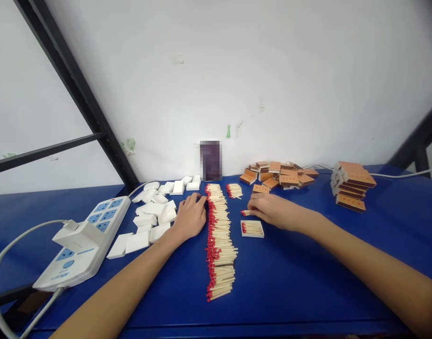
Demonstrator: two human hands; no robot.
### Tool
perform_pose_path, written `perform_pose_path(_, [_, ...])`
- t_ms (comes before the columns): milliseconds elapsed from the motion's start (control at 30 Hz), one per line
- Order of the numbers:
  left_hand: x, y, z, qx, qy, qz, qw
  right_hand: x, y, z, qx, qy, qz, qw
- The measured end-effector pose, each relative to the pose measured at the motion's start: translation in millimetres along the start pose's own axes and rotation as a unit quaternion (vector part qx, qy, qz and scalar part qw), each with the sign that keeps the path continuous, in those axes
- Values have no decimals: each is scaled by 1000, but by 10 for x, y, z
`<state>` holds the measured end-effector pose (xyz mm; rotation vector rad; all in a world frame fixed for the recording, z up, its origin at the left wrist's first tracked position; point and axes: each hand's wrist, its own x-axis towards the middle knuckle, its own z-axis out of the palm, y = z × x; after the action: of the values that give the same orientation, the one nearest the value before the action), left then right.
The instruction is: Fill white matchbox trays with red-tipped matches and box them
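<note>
My right hand pinches a few red-tipped matches, just behind a white inner matchbox tray. Inside that tray lie some matches, heads to the left. My left hand rests on the blue table, fingers lying loosely apart, with nothing visible in it. Its fingertips are at the left edge of a long row of matches, whose red heads face left. Behind my right hand sit a small cluster of matches and an orange matchbox sleeve, partly covered by the hand.
Several white empty trays are scattered at the left. A heap of orange matchbox sleeves lies at the back, and stacked matchboxes stand farther right. A power strip with cables occupies the left side. A pixelated dark object leans against the wall.
</note>
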<state>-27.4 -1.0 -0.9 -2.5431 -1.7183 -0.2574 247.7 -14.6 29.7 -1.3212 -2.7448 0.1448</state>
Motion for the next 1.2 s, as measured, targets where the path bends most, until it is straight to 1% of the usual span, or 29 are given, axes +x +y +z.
perform_pose_path(133, [3, 1, -4, 2, -1, 1, 1000, -45, 9, 14, -57, -3, 9, 998])
perform_pose_path(200, [5, 2, -5, 4, -2, 1, 1000, -64, 11, 10, -67, -6, 14, 998])
perform_pose_path(433, [5, 6, -18, 12, -8, 6, 1000, -140, 28, -67, 21, -46, 41, 998])
perform_pose_path(667, [6, 11, -18, 18, -8, 5, 1000, -164, 128, -97, 87, -58, 46, 993])
perform_pose_path(800, [8, 17, -21, 19, -5, 2, 1000, -148, 126, -96, 93, -52, 46, 993])
perform_pose_path(1000, [13, 20, -29, 22, -6, 1, 1000, -118, 171, -49, 99, -45, 29, 994])
perform_pose_path(1200, [16, 27, -37, 22, -6, -2, 1000, -88, 130, -97, 110, -58, 49, 991])
